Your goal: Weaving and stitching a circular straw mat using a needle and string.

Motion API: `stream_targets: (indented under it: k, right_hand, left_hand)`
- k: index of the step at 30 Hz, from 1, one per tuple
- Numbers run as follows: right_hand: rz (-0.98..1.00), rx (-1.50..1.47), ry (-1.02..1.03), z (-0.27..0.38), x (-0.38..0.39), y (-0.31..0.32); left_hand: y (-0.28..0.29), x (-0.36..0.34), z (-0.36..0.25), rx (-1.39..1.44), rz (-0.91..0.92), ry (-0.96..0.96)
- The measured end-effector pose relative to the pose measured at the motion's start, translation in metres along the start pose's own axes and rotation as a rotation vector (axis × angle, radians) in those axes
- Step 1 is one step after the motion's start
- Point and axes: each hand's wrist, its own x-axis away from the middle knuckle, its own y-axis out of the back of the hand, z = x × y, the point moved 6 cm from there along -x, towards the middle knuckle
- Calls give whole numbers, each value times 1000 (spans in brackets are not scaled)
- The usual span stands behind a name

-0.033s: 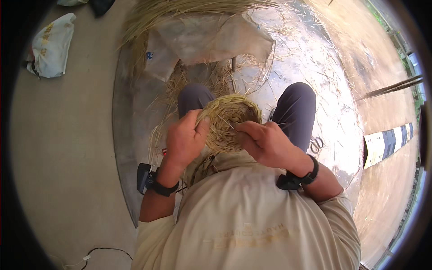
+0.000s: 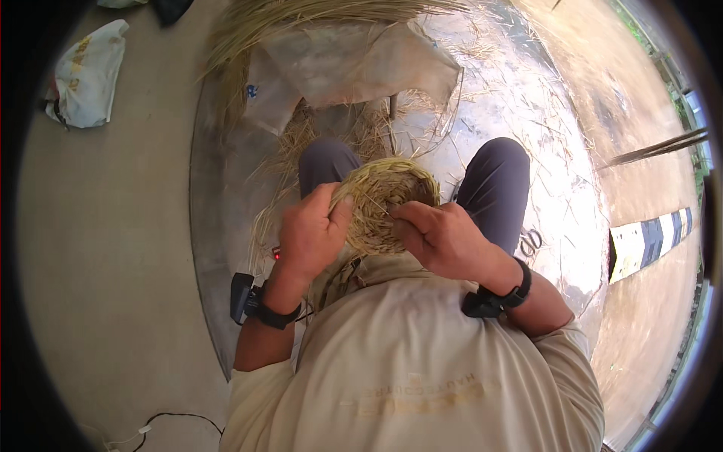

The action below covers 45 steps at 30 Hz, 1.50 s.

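Note:
A small round basket of woven straw (image 2: 384, 181) rests between my knees, its opening toward me. My left hand (image 2: 310, 230) grips the basket's left rim, thumb over the edge. The fingers of my right hand (image 2: 444, 237) are pinched on a thin pale strand (image 2: 384, 209) that lies across the basket's inside, near its right side. My fingertips partly hide where the strand meets the weave. Black devices are strapped to both my wrists.
A bundle of long straw (image 2: 316, 15) and a translucent plastic sheet (image 2: 354, 60) lie ahead, with scattered stalks around. Scissors (image 2: 530, 242) lie beside my right knee, a striped curb (image 2: 651, 237) beyond. A white bag (image 2: 86, 75) sits at upper left; a cable (image 2: 181, 416) runs lower left.

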Motion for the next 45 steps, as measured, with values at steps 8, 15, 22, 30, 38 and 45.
stream_targets:
  k: [8,15,22,30,38,45]
  right_hand:
    - [23,60,-16,-1,1,-6]
    - [31,20,-53,-4,-3,-7]
    - [-138,-159,-47,-15,-28,-20]
    - [62,-255,-199,-14,-20,-17]
    - [-186,216,98,20,-39,41]
    - [-40,135,77,0,-73,28]
  left_hand:
    - [-4,0,-5,34,18,-46]
    - [-8,-1,-13,-54,-1,-104]
    - [-22,7,-17,-75,22,-178]
    - [-5,-9,-15,-219,33,-156]
    - [-12,-5,-30,-309,109,-383]
    - [-21,-3,-48,-307,132,-519]
